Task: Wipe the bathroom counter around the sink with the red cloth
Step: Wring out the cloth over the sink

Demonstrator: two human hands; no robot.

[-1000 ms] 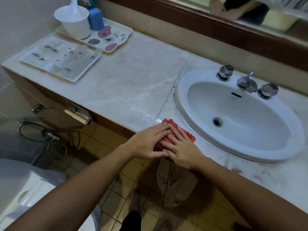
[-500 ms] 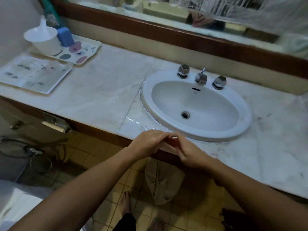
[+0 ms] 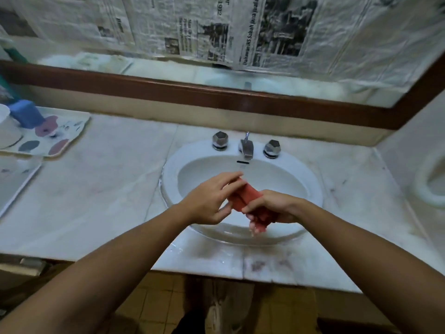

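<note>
The red cloth [image 3: 248, 197] is bunched between both hands, lifted above the bowl of the white oval sink [image 3: 310, 182]. My left hand [image 3: 212, 201] pinches its upper end with fingers and thumb. My right hand [image 3: 272, 208] is closed around its lower end, and a crumpled tail hangs below the fist. The pale marble counter [image 3: 101, 189] runs around the sink, with wet streaks along its front edge near the rim.
A chrome tap [image 3: 246, 147] stands between two faceted knobs behind the bowl. A flowered tray [image 3: 62, 138] with a blue box [image 3: 26, 113] and a white cup sits at far left. Newspaper covers the mirror [image 3: 216, 32]. A white ring [image 3: 431, 182] hangs at right.
Both hands lifted the cloth off the counter's front edge and carried it up and right over the sink bowl. The camera tilted up and swung right.
</note>
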